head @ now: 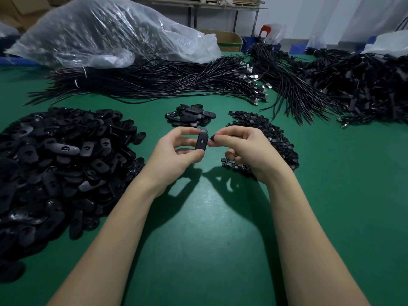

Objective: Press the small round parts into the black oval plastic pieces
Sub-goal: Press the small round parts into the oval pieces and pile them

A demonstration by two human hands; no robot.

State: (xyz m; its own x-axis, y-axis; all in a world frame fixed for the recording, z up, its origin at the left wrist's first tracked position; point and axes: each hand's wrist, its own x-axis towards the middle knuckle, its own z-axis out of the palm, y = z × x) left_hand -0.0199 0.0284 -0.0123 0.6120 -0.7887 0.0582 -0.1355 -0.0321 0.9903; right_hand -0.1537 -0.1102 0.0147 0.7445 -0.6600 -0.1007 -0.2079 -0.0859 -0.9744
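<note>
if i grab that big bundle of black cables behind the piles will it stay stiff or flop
Probably flop: the cable bundle is made of long thin strands, splayed loosely at the plug end. The white tie near one end should keep that end together. It looks fairly heavy, given how many strands lie on the green table.

Black cables [154,81] lie bundled across the green table [198,239], more tangled cables [353,89] heaped to the right of them, a clear plastic bag [106,34] bulging behind them, a cardboard box [229,40] beyond
</note>
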